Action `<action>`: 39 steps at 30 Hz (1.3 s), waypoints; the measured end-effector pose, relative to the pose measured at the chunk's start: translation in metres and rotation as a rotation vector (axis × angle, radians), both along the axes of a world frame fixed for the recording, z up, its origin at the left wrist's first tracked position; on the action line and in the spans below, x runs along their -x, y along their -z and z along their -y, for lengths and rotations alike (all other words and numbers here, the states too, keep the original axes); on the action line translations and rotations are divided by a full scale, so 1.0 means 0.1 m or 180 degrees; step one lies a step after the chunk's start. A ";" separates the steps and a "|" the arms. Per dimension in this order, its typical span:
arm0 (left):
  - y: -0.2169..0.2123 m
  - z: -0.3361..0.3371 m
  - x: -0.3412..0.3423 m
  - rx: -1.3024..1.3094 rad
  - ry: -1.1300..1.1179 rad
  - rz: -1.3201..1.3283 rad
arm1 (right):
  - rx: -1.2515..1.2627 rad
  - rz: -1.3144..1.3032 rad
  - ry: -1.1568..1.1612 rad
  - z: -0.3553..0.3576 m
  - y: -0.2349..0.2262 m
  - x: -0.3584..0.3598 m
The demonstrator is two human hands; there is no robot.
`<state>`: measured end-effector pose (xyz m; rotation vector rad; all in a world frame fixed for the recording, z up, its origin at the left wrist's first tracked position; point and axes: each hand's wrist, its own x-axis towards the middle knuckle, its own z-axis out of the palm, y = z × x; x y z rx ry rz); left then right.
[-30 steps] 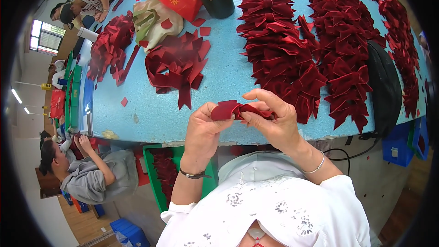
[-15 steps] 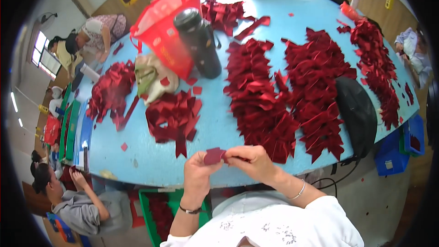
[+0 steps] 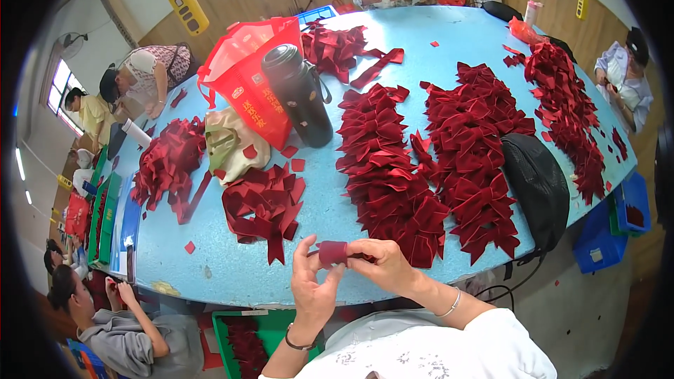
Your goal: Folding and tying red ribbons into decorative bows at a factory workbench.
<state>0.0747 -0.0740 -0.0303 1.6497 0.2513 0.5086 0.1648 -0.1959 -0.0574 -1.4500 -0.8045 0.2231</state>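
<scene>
A short loop of dark red velvet ribbon is held at the table's near edge. My right hand pinches the ribbon's right end, fingers pressed together. On its left side, my left hand steadies the ribbon between thumb and raised fingers. Beyond my hands, finished dark red bows lie in a long overlapping row, with a second row of bows to its right. Loose cut ribbon strips are heaped to the left of the rows.
A black bottle stands by a red bag and a cloth bundle. A black bag lies at the right edge. Below the table edge sits a green crate holding bows. Several people work around the table.
The view has tilted up, showing more of the far side. My left fingers have lifted and loosened around the ribbon, which now shows a rounder loop.
</scene>
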 end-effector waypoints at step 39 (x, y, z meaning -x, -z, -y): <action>-0.09 -0.26 0.02 0.0768 -0.0134 -0.0352 | -0.0269 -0.1588 -0.1139 0.00 0.06 -0.09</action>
